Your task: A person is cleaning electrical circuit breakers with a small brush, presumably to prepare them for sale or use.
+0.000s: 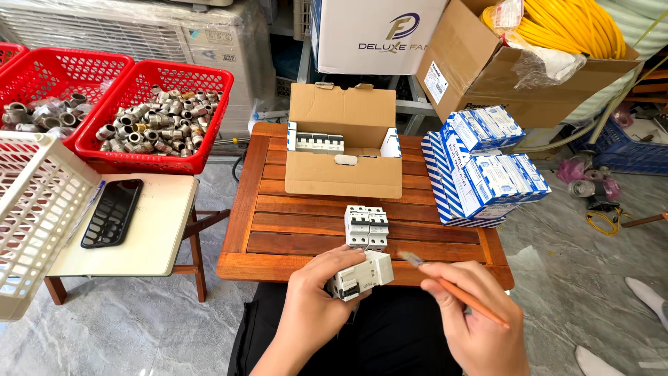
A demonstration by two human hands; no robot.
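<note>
At the near edge of the slatted wooden worktop [292, 230], the left hand [313, 299] has its fingers wrapped around a white plastic circuit breaker [362, 275], tilted so its face turns toward the right hand [470, 317]. The right hand's fingers pinch a slim orange-handled screwdriver [456, 289], its tip just beside the breaker's right end, not clearly touching it. Just beyond, near the middle of the worktop's near half, a pair of white and grey breakers [367, 228] stands upright side by side, apart from the held one. At the far edge sits an open brown cardboard box [344, 174] with a row of similar breakers [320, 142] showing in its back part and empty space in front of them. Along the right edge rises a stack of blue and white striped cartons [480, 170], all closed as far as can be seen. Judging from this, the work looks early: 1 breaker is in hand, 2 stand out on the worktop, and the boxed row and the many cartons look untouched. To the left, a small pale side table [167, 209] carries a black phone [112, 212], with red plastic baskets of metal fittings [154, 122] behind it.
</note>
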